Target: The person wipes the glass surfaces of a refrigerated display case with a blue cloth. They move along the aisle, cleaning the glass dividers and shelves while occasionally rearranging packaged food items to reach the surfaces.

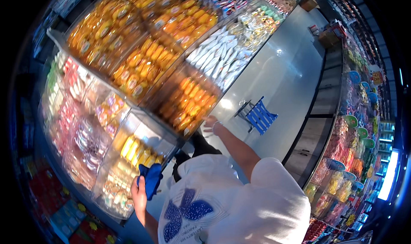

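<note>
My left hand (139, 196) grips a folded dark blue cloth (150, 179) beside the corner of the clear-walled display bins. Near the edge of a bin of orange-wrapped packets (192, 104), my right hand (212, 123) is held out with its fingers apart and nothing in it; whether it touches the bin's edge I cannot tell. Yellow-wrapped packets (136, 151) fill a bin just above the blue cloth. Pale wrapped pieces (118, 187) lie in the bin to the left of my left hand. White packets (221, 57) are in a bin farther up.
A folding stool with a blue striped seat (261, 115) stands on the glossy floor (276, 67) to the right. Cabinets (314, 131) with stocked candy shelves run along the aisle's right side. Cardboard boxes (328, 38) stand at the far end. Stacked red and blue boxes (69, 220) are at lower left.
</note>
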The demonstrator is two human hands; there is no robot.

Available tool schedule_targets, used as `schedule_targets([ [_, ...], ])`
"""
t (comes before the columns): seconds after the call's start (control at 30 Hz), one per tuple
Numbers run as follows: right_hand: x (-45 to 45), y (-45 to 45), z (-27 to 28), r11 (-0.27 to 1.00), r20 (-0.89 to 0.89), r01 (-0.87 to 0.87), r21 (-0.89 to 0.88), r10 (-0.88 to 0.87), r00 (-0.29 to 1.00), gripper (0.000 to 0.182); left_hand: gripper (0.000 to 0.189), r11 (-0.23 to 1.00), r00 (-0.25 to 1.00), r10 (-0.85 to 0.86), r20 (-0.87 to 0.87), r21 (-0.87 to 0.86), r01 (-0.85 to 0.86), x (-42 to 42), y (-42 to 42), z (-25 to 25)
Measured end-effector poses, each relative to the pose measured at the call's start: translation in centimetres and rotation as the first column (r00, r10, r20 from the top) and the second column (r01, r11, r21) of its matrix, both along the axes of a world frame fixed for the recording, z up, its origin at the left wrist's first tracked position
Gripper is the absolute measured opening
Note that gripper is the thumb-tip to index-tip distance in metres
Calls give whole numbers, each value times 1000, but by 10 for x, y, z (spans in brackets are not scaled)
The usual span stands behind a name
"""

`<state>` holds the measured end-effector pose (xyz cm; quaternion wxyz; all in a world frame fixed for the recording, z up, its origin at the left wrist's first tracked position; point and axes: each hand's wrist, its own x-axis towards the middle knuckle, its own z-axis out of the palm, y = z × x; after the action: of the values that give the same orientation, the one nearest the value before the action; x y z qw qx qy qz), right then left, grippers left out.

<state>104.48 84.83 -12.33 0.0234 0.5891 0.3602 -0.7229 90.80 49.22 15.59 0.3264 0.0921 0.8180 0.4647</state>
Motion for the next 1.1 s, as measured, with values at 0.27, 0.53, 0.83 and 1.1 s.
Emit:
schedule_targets([
  [0.27,-33,9,-66,979,115,113,-171,-94,989,33,27,995,994,99,38,-16,-98,40,23,-7],
  [0.53,8,-3,-8,976,103,150,-157,-135,985,38,31,988,988,139,72,-72,-134,54,27,-11],
  [0.83,113,-29,6,980,133,184,-76,-173,976,24,32,992,976,44,212,-125,-18,49,35,-20],
  [1.1,232,-57,42,975,109,212,-59,-205,973,29,24,995,938,-88,335,76,66,55,49,-58],
])
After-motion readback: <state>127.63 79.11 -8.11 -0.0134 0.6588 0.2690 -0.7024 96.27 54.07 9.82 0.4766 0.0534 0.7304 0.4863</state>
